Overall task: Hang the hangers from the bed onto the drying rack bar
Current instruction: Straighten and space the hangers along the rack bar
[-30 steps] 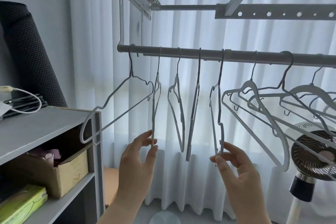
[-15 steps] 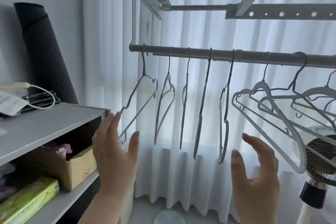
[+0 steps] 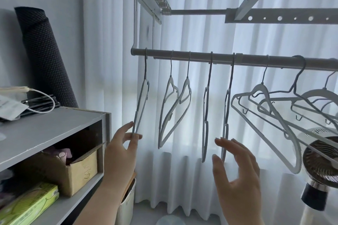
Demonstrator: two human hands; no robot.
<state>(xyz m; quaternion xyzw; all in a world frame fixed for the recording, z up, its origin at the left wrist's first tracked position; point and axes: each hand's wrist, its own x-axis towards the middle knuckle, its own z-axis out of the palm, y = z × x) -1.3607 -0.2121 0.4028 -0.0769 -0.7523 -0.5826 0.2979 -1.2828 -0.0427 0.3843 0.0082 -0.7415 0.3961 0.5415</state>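
Note:
Several grey hangers hang from the drying rack bar (image 3: 201, 57), which runs left to right in front of the white curtain. My left hand (image 3: 121, 149) pinches the bottom end of the leftmost hanger (image 3: 141, 103) between thumb and fingers. My right hand (image 3: 236, 171) is open with spread fingers, just below and in front of the fifth hanger (image 3: 226, 113), holding nothing. Between them hang two angled hangers (image 3: 172, 107) and a thin edge-on hanger (image 3: 205, 115). Bigger white hangers (image 3: 267, 115) crowd the bar's right part.
A grey shelf unit (image 3: 54, 128) stands at the left with a cardboard box (image 3: 76, 173), a green box (image 3: 29, 204) and a rolled dark mat (image 3: 43, 55) on top. A fan (image 3: 321, 162) stands low right. Rack frame rails (image 3: 279, 18) run overhead.
My left hand let go of the second hanger, moved left and now pinches the leftmost hanger, which has turned edge-on. My right hand released the fifth hanger and opened.

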